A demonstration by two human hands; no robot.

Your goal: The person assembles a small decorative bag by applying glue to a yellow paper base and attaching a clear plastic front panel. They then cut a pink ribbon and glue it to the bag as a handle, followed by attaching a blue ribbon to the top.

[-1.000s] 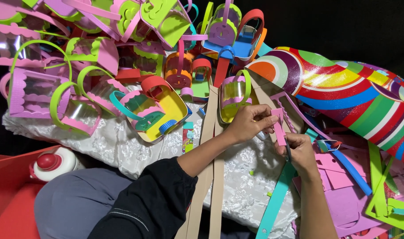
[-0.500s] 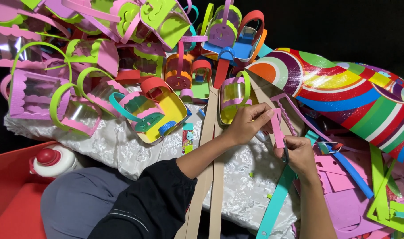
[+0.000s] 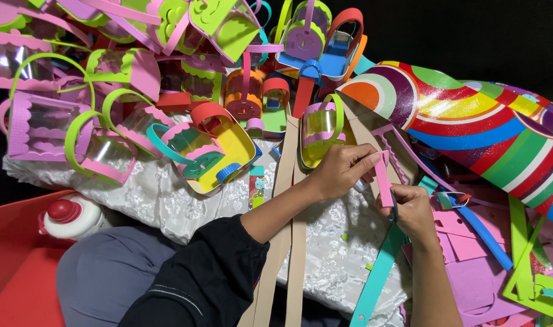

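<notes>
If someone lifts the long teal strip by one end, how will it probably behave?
The teal strip looks like thin craft foam, so it would probably droop and feel very light. It is flat, so rolling seems unlikely. The matte surface suggests easy grip.

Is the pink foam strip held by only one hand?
No, both hands hold the pink foam strip: the left hand pinches its upper end and the right hand grips its lower end.

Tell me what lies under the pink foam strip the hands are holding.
Under the pink foam strip, held between the left hand and right hand, show a white lace cloth and a teal strip. The hands cover whatever lies directly below.
</notes>
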